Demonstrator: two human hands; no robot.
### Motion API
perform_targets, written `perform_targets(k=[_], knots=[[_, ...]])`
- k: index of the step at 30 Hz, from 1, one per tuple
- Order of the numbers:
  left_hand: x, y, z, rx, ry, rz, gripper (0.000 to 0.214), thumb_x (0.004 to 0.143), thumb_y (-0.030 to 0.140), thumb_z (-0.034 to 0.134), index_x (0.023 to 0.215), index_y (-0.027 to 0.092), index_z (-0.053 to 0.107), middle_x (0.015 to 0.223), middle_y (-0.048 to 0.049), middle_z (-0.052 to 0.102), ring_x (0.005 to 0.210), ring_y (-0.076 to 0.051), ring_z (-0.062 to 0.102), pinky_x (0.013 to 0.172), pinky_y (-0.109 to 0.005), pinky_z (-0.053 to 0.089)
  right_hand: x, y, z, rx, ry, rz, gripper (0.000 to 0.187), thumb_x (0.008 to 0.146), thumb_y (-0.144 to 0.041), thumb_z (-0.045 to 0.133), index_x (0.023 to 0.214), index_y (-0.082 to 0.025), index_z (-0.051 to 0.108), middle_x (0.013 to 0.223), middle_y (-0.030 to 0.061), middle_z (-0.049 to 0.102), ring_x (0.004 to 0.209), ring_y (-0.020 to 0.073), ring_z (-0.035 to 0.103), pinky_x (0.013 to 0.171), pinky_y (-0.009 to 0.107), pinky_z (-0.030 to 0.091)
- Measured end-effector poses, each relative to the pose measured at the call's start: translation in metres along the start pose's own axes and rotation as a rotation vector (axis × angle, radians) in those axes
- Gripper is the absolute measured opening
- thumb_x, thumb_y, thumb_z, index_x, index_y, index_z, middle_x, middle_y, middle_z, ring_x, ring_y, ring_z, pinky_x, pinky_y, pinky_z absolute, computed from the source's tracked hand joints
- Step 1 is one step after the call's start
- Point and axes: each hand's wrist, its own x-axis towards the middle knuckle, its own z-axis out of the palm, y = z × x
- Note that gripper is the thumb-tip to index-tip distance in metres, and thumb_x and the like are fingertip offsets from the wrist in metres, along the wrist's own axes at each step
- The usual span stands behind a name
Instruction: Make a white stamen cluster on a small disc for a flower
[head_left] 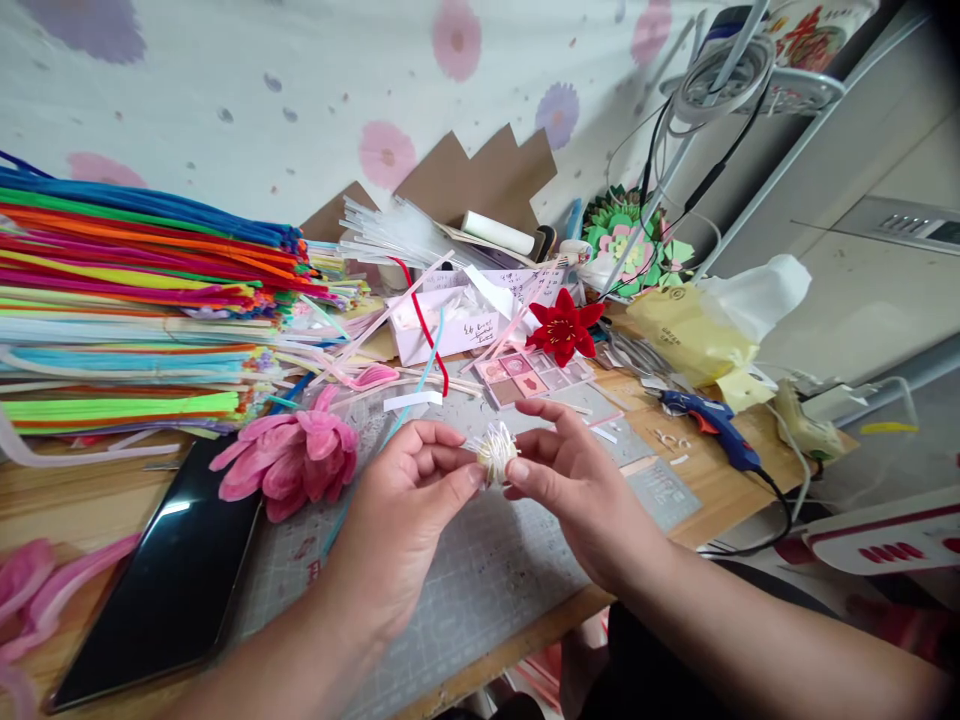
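Above the grey cutting mat [480, 600], both my hands meet at a small tuft of white and pale yellow strands [497, 450]. My left hand [416, 495] is closed, with thumb and fingers pinching the tuft's left side. From the other side, the thumb and fingertips of my right hand [574, 470] hold the tuft too. Left of my hands lies a pink fuzzy flower [296, 455]. Beyond them a red fuzzy flower [566, 327] rests by a makeup palette [525, 378]. What is under the tuft is partly hidden by my fingers.
Bundles of coloured pipe cleaners [135, 260] are piled at the left. A black tablet [169, 570] lies in front of them. On the right are a blue hot glue gun [712, 425] with its cord and a yellow tissue pack [686, 330]. A white box [450, 335] stands behind.
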Motion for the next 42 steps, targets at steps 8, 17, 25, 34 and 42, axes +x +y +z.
perform_targets(k=[8, 17, 25, 34, 42], knots=[[0.001, -0.001, 0.0, 0.073, -0.016, 0.02, 0.024, 0.075, 0.02, 0.072, 0.089, 0.02, 0.054, 0.068, 0.0057, 0.07, 0.067, -0.01, 0.065, 0.067, -0.021, 0.046, 0.006, -0.005, 0.013, 0.241, 0.084, 0.122, 0.067, 0.06, -0.025, 0.087, 0.114, -0.022, 0.047, 0.067, -0.0079, 0.061, 0.061, 0.0081, 0.058, 0.061, 0.022, 0.045], [0.005, -0.003, -0.011, 0.201, -0.061, 0.061, 0.021, 0.084, 0.038, 0.065, 0.096, 0.023, 0.055, 0.076, 0.0029, 0.07, 0.075, -0.016, 0.067, 0.072, -0.029, 0.048, 0.012, -0.015, 0.0, 0.18, 0.01, 0.208, 0.064, 0.057, -0.023, 0.088, 0.109, -0.018, 0.052, 0.06, -0.0077, 0.063, 0.053, 0.0077, 0.058, 0.057, 0.022, 0.046], [0.006, 0.0, -0.008, 0.261, -0.116, -0.013, 0.022, 0.077, 0.024, 0.07, 0.094, 0.022, 0.056, 0.073, 0.0049, 0.066, 0.07, -0.011, 0.058, 0.068, -0.025, 0.042, 0.012, -0.018, -0.006, 0.089, -0.03, 0.235, 0.06, 0.06, -0.015, 0.084, 0.111, -0.017, 0.052, 0.062, -0.008, 0.063, 0.056, 0.0066, 0.058, 0.056, 0.019, 0.043], [0.003, 0.002, -0.005, 0.126, -0.137, 0.002, 0.025, 0.074, 0.024, 0.074, 0.094, 0.021, 0.058, 0.085, 0.0018, 0.068, 0.084, -0.013, 0.061, 0.074, -0.025, 0.044, 0.013, -0.015, -0.007, 0.022, -0.079, 0.216, 0.061, 0.059, -0.008, 0.082, 0.111, -0.019, 0.051, 0.065, -0.0085, 0.062, 0.058, 0.0063, 0.057, 0.055, 0.018, 0.043], [0.005, 0.0, -0.004, 0.083, -0.078, -0.071, 0.02, 0.076, 0.021, 0.069, 0.091, 0.02, 0.056, 0.072, 0.0032, 0.067, 0.066, -0.011, 0.059, 0.064, -0.024, 0.042, 0.011, -0.014, -0.014, 0.037, -0.191, 0.15, 0.077, 0.059, -0.026, 0.09, 0.122, -0.025, 0.046, 0.097, 0.0011, 0.06, 0.082, 0.0146, 0.061, 0.073, 0.029, 0.05]])
